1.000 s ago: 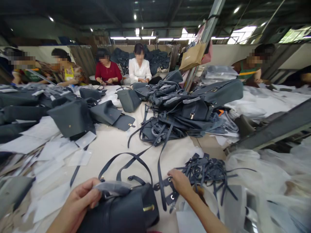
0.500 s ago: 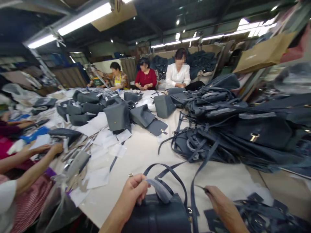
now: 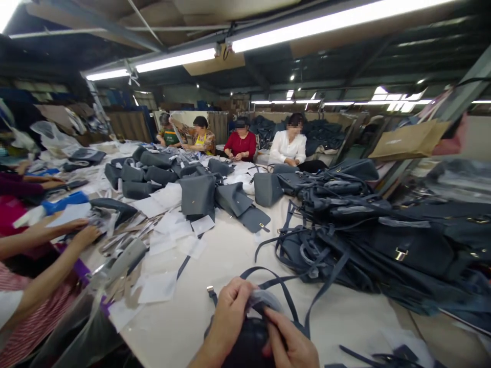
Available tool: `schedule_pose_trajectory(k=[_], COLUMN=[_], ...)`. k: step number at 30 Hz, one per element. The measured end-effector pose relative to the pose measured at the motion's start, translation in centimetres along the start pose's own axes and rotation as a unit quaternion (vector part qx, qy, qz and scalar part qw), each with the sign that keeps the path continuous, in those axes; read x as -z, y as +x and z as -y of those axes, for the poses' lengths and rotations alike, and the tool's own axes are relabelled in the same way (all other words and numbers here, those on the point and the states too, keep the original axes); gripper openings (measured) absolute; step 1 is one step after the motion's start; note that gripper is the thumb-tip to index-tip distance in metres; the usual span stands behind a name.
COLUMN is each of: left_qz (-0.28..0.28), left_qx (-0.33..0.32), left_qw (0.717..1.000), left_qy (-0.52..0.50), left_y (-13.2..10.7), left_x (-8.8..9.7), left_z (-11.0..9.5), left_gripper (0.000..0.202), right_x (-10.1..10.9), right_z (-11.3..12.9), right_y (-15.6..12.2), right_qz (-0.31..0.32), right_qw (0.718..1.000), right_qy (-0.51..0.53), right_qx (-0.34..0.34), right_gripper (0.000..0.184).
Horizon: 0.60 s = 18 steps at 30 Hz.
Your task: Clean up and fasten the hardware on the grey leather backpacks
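Your left hand [image 3: 230, 312] is closed on the handle [image 3: 271, 296] of the dark bag [image 3: 247, 347], thumb and fingers pinching its clear wrap. Your right hand [image 3: 293, 342] has its fingers bent against the same handle, at its right end; whether they grip something, I cannot tell. The bag is directly before you, at the near part of the worktop [image 3: 161, 332], and your two hands cover much of it. A strap [image 3: 288, 286] makes an arch just beyond the bag, and a small buckle [image 3: 210, 290] stands up at its left side.

To the right of the bag and farther from you, there is a big pile [image 3: 345, 250] of dark bags and straps. Some loose straps [image 3: 387, 356] lie to its near right. Left of the bag, white papers [image 3: 157, 289] are spread, and beyond these papers a box-shaped bag [image 3: 197, 197] stands upright. Well to the left of your bag, a co-worker's hands [image 3: 86, 235] are near a blue piece [image 3: 65, 203]. Far beyond it sits a person in a white shirt [image 3: 289, 147].
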<state>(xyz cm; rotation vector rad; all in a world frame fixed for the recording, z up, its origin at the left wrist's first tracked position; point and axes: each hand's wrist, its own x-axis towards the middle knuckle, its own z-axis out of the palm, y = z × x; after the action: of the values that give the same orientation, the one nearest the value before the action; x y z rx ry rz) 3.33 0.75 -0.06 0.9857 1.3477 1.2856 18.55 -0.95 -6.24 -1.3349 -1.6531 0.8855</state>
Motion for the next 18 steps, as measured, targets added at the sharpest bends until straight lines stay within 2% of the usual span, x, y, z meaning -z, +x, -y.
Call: schedule_pose_trajectory(k=[2, 4, 6, 8, 9, 11, 13, 15, 18], left_qz=[-0.022, -0.023, 0.024, 0.063, 0.06, 0.025, 0.012, 0.048, 0.139], left_qx=[0.011, 0.034, 0.062, 0.057, 0.027, -0.077, -0.179, -0.235, -0.256], left_qw=[0.999, 0.998, 0.997, 0.996, 0.998, 0.994, 0.975, 0.959, 0.948], left_qy=[-0.025, -0.037, -0.031, -0.012, 0.01, 0.071, 0.129, 0.151, 0.13], left_y=[-0.1, 0.2, 0.9, 1.5, 1.6, 1.5, 0.7, -0.5, -2.3], left_x=[0.3, 0.7, 1.0, 1.1, 1.0, 0.7, 0.4, 0.2, 0.4], left_z=[0.8, 1.3, 1.4, 0.8, 0.3, -1.1, -2.4, -3.4, -3.4], left_gripper=[0.036, 0.038, 0.037, 0.033, 0.03, 0.02, 0.015, 0.023, 0.028], right_x=[-0.7, -1.3, -1.6, -1.7, -1.6, -1.3, -0.8, -0.2, 0.7], right_z=[0.7, 1.1, 1.2, 1.2, 1.2, 1.3, 1.5, 1.7, 2.1], right_y=[0.4, 0.5, 0.6, 0.7, 0.7, 0.8, 0.8, 0.8, 0.8], right_qz=[-0.012, -0.018, -0.02, -0.02, -0.016, -0.001, 0.036, 0.078, 0.096], right_qw=[0.998, 0.995, 0.992, 0.989, 0.987, 0.976, 0.955, 0.924, 0.889], right_qy=[0.033, 0.076, 0.104, 0.118, 0.13, 0.178, 0.257, 0.334, 0.407], right_qx=[-0.048, -0.064, -0.069, -0.085, -0.096, -0.121, -0.146, -0.167, -0.187], right_gripper=[0.041, 0.052, 0.057, 0.055, 0.055, 0.056, 0.056, 0.052, 0.043])
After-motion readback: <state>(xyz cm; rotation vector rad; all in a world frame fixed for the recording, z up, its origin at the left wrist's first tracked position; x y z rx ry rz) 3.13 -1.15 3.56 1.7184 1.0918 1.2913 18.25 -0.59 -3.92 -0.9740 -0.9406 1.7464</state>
